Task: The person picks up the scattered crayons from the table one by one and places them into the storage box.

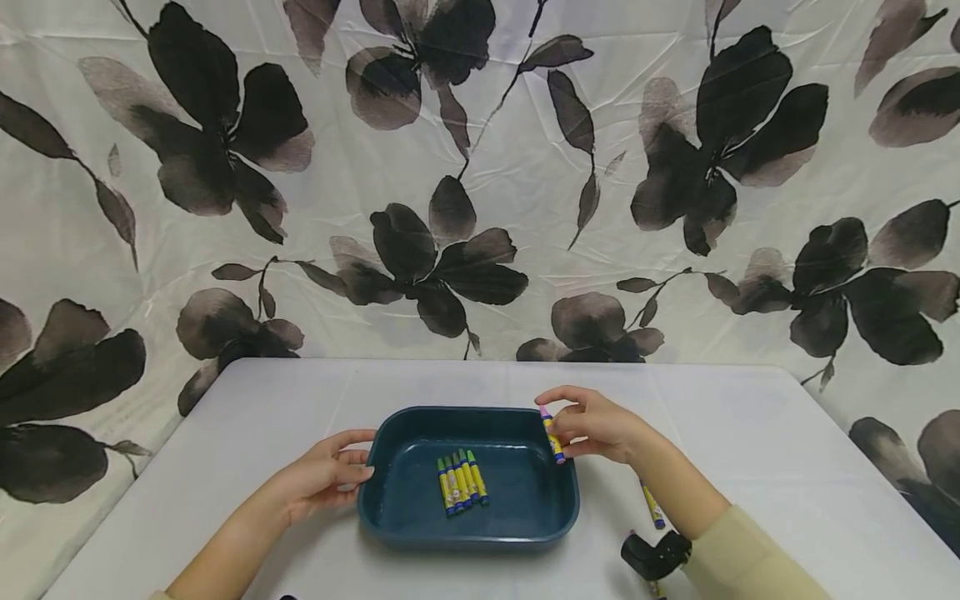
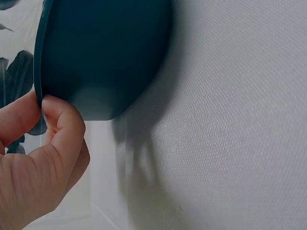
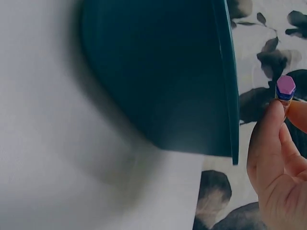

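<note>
A dark teal tray [image 1: 517, 521] stands on the white table. Several crayons [image 1: 461, 482] in yellow and blue wrappers with greenish tips lie side by side on its floor. My left hand [image 1: 330, 475] pinches the tray's left rim between thumb and fingers, as the left wrist view shows close up. Over the tray's right rim, my right hand [image 1: 600, 427] holds a pink crayon [image 1: 552, 435] between thumb and fingers, pink tip up and tilted left. Its flat pink end [image 3: 286, 85] faces the camera in the right wrist view.
Another crayon [image 1: 654, 508] lies on the table right of the tray, partly behind the right forearm. A black wrist device [image 1: 654, 557] overlaps one more crayon [image 1: 657, 590] near the front. Behind the white table [image 1: 300, 400] hangs a floral cloth [image 1: 570, 208].
</note>
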Available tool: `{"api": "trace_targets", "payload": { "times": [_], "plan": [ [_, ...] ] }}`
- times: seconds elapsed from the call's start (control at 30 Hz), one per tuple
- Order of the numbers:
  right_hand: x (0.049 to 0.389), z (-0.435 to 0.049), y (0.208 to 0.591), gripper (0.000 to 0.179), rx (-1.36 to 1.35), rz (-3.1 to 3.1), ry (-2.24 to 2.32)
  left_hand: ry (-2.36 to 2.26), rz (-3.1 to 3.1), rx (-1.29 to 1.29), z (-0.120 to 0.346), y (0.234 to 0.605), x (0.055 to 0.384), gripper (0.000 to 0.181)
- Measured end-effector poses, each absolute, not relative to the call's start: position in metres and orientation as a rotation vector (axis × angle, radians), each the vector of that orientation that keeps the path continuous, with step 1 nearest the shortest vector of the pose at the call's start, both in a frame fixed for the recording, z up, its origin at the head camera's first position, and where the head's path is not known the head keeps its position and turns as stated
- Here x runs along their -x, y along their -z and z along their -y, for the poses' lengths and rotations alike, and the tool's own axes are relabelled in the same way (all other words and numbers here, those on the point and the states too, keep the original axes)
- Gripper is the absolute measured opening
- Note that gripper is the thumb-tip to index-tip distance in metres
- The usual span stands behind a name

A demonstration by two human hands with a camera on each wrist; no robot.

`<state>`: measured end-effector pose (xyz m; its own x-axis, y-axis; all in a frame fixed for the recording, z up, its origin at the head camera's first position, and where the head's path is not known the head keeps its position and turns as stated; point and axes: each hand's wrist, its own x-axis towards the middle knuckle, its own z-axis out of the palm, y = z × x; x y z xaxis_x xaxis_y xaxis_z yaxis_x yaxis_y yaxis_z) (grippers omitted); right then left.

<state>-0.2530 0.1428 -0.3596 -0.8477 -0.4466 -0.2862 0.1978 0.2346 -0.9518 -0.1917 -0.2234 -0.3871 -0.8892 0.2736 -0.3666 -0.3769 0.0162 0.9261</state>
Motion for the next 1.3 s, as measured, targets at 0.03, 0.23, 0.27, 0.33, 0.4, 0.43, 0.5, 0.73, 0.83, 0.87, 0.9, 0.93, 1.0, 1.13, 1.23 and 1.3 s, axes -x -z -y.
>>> {"api": "trace_targets", "payload": {
  "times": [0.03,0.23,0.27,0.33,0.4,0.43,0.5,0.73,0.83,0.87,0.9,0.93,1.0,1.13,1.23,1.3],
  "plan": [
    [0.253,-0.140,0.360,0.045,0.232,-1.998,1.657,-1.929,-1.842,0.108,0.223,0.387,0.191,0.069],
    [0.254,-0.129,0.363,0.044,0.235,-1.993,1.658,-1.957,-1.803,0.097,0.222,0.391,0.191,0.068],
    [0.254,-0.127,0.363,0.045,0.231,-1.988,1.661,-1.957,-1.808,0.097,0.221,0.391,0.191,0.067],
    [0.255,-0.124,0.364,0.046,0.227,-1.974,1.669,-1.957,-1.819,0.100,0.221,0.391,0.192,0.067],
    [0.255,-0.122,0.366,0.047,0.212,-1.961,1.674,-1.953,-1.823,0.092,0.222,0.391,0.192,0.067],
    [0.255,-0.121,0.366,0.048,0.207,-1.957,1.674,-1.953,-1.820,0.091,0.222,0.391,0.192,0.067],
    [0.255,-0.120,0.368,0.049,0.202,-1.952,1.674,-1.952,-1.815,0.087,0.222,0.391,0.191,0.067],
    [0.257,-0.111,0.370,0.047,0.174,-1.954,1.713,-1.956,-1.817,0.080,0.222,0.387,0.192,0.068],
    [0.258,-0.105,0.372,0.047,0.162,-1.959,1.726,-1.954,-1.827,0.071,0.224,0.387,0.193,0.068],
    [0.258,-0.102,0.373,0.047,0.159,-1.960,1.725,-1.953,-1.830,0.070,0.224,0.387,0.193,0.068],
    [0.258,-0.100,0.374,0.047,0.156,-1.960,1.721,-1.953,-1.828,0.070,0.225,0.387,0.193,0.068],
    [0.258,-0.097,0.374,0.046,0.153,-1.960,1.716,-1.954,-1.825,0.069,0.225,0.388,0.193,0.068],
    [0.258,-0.092,0.376,0.045,0.152,-1.964,1.701,-1.957,-1.820,0.070,0.225,0.388,0.192,0.068],
    [0.257,-0.084,0.380,0.044,0.154,-1.981,1.665,-1.962,-1.813,0.063,0.226,0.389,0.192,0.068],
    [0.256,-0.080,0.383,0.044,0.167,-2.012,1.626,-1.965,-1.811,0.050,0.226,0.390,0.193,0.068],
    [0.254,-0.076,0.385,0.044,0.197,-2.055,1.579,-1.967,-1.804,0.043,0.227,0.390,0.193,0.068]
  ]
}}
